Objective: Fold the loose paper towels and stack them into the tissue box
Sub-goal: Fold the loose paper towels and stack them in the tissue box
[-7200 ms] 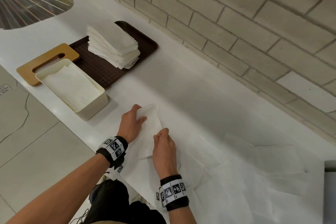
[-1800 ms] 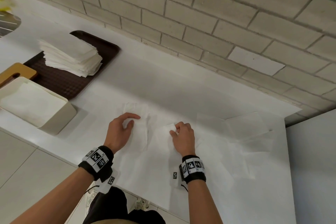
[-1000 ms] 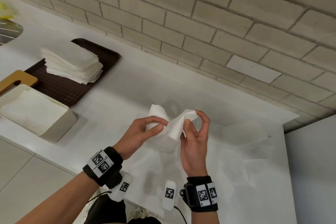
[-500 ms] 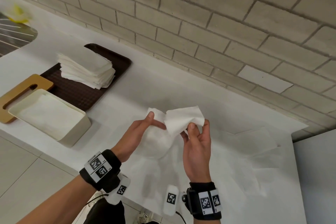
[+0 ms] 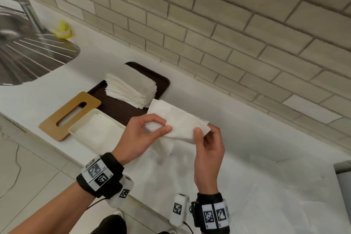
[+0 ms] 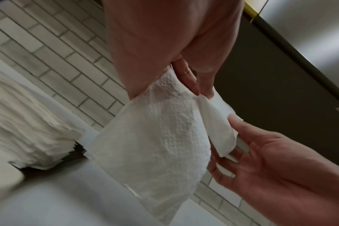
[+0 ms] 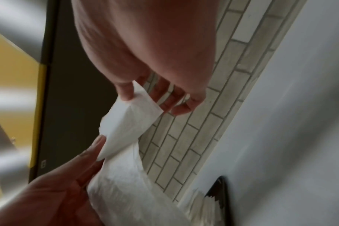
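A white paper towel [image 5: 178, 121] is held in the air above the counter, folded over between both hands. My left hand [image 5: 161, 130] pinches its left end between thumb and forefinger. My right hand [image 5: 201, 133] pinches its right end with the thumb on top. The left wrist view shows the paper towel [image 6: 155, 142] hanging from the left fingers, with the right hand [image 6: 232, 137] at its folded edge. The white tissue box [image 5: 76, 129] stands open at the left with folded towels inside. Loose towels [image 5: 256, 186] lie spread on the counter below the hands.
A dark tray [image 5: 121, 108] behind the box carries a stack of folded towels [image 5: 131, 87]. The wooden box lid [image 5: 70, 114] lies left of the box. A steel sink [image 5: 28, 53] is at the far left. A brick wall [image 5: 228, 34] runs along the back.
The towel has been lifted off the counter and folded over in the air. Both hands have moved left with it, toward the tray and box.
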